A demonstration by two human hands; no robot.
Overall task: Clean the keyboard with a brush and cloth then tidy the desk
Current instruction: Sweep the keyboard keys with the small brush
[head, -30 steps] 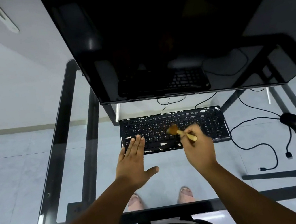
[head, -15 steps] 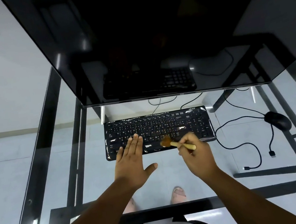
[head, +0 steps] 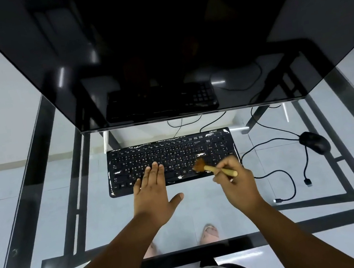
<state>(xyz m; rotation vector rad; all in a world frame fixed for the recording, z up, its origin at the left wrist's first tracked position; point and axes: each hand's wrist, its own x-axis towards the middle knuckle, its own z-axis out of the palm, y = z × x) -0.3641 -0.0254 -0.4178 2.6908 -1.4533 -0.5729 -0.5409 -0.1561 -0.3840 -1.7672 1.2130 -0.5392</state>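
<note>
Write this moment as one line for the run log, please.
step: brushing | right hand: grips brush on keyboard | left hand: flat, steadies keyboard | cloth: not visible

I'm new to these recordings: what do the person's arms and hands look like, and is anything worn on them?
Both forearms are bare, with no sleeves in view. The left hand and right hand show no gloves, and no rings, watch or bracelets that I can make out.
</note>
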